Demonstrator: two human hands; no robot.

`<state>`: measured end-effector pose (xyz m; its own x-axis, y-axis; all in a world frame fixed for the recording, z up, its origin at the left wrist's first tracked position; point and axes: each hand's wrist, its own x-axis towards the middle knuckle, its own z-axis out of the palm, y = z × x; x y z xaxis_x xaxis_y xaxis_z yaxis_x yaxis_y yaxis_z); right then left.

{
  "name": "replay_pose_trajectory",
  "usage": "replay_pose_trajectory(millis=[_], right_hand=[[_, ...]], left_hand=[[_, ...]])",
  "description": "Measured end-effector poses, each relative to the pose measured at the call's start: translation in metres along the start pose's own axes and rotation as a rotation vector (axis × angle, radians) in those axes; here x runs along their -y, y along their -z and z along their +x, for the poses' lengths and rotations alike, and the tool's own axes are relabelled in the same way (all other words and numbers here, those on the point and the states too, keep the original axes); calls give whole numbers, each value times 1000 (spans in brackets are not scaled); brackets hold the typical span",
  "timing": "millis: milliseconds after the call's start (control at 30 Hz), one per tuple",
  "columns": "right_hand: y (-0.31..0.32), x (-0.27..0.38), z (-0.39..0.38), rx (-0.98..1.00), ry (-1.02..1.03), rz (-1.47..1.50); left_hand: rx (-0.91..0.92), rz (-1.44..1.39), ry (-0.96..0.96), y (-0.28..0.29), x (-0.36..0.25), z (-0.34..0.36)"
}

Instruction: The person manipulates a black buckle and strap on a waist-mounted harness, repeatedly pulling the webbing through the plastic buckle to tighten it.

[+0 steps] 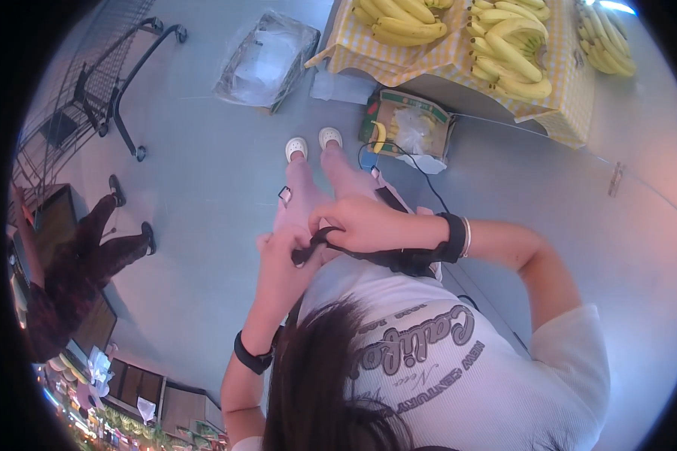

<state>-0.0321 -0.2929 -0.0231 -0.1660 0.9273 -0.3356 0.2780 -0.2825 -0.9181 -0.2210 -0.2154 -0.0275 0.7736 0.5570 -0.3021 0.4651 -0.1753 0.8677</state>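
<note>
At my waist, both hands are closed on a black strap (322, 235). My left hand (284, 259) pinches its left end, with the fingertips curled around it. My right hand (372, 225) grips the strap just to the right, thumb and fingers bent together over it. More black fabric (406, 261) runs along my waist beneath my right hand, partly hidden by my wrist. I cannot make out whether a buckle is between the fingers.
Ahead stands a table with a yellow checked cloth (459, 64) bearing bananas (515, 49). Below it sits an open carton (387, 113) with bananas and plastic. A plastic-wrapped box (267, 64) lies on the floor. A shopping cart (83, 90) and another person (90, 255) are at left.
</note>
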Motion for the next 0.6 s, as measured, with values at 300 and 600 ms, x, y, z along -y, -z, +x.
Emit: replay_pose_trajectory(millis=[300, 600], right_hand=[[8, 12, -11, -61, -8, -52], [12, -18, -18, -23, 68, 212]], left_hand=[[146, -67, 288, -8, -13, 24], [148, 245, 161, -4, -19, 31]])
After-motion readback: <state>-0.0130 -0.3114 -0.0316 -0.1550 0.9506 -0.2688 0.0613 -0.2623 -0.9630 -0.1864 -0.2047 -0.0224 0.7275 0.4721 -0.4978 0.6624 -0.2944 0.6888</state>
